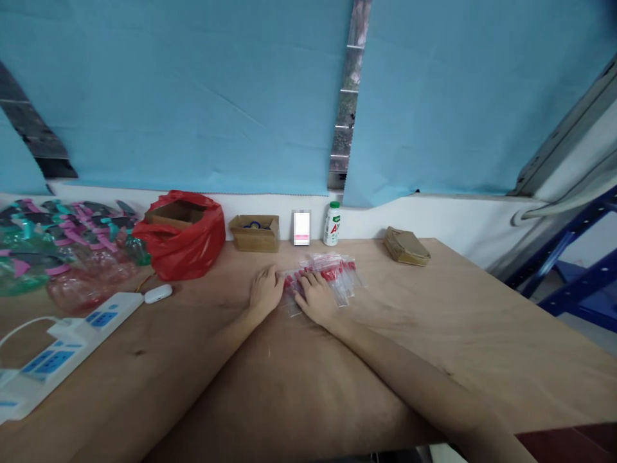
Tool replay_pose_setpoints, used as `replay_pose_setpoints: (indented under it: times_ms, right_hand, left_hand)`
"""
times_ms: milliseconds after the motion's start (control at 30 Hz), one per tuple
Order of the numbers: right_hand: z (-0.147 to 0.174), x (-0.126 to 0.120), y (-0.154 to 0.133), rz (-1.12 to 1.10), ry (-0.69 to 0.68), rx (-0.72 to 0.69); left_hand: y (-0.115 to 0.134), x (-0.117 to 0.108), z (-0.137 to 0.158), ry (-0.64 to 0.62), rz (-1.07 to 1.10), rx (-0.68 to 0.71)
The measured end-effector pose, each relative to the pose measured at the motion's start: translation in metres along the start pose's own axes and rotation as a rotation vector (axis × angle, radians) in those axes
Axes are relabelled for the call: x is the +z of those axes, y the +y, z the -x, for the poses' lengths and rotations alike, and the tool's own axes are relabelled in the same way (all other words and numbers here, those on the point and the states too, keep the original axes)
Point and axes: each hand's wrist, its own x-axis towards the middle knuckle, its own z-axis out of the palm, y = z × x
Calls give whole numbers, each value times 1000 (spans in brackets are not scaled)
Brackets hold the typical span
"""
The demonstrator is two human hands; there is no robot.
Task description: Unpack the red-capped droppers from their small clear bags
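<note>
Several small clear plastic packets [338,275], each with a red part, lie overlapping in a fanned row on the wooden table. My left hand [266,290] rests on the table at the left end of the row. Its fingers are stretched out, with the thumb side beside the leftmost packet. My right hand [317,297] lies on the left part of the row, palm down, fingers spread over the packets. The parts of the packets under this hand are hidden. Neither hand is seen wrapped around anything.
Behind the packets stand a phone with a blurred screen [301,228], a white bottle [332,225] and an open cardboard box [255,234]. A small closed box [407,247] is at right. On the left are a red bag [193,247], spray bottles [72,283], an earbud case [158,294] and a power strip [81,341].
</note>
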Motion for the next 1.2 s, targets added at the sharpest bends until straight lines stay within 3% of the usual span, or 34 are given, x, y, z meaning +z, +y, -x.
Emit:
replay_pose_setpoints:
  times_ms: [133, 300, 533, 633, 800, 933, 1100, 1200]
  right_hand:
    - [0, -4, -2, -31, 8, 5]
    - [0, -4, 1, -113, 21, -2]
    - [-1, -3, 6, -337, 102, 76]
    - [-8, -9, 10, -422, 134, 119]
    - [-39, -16, 25, -354, 133, -19]
    - [-58, -5, 29, -315, 101, -47]
    - [-54, 10, 21, -506, 273, 165]
    - [-47, 12, 14, -627, 345, 299]
  left_hand:
    - [-4, 1, -4, -40, 197, 11]
    - [10, 0, 1, -34, 431, 36]
    - [14, 7, 8, 3, 578, -133]
    - [12, 2, 3, 26, 618, -119]
    - [17, -5, -8, 70, 580, 21]
    - [20, -9, -10, 95, 558, 78]
    - [29, -18, -6, 285, 275, 114]
    - [37, -19, 0, 221, 236, 117]
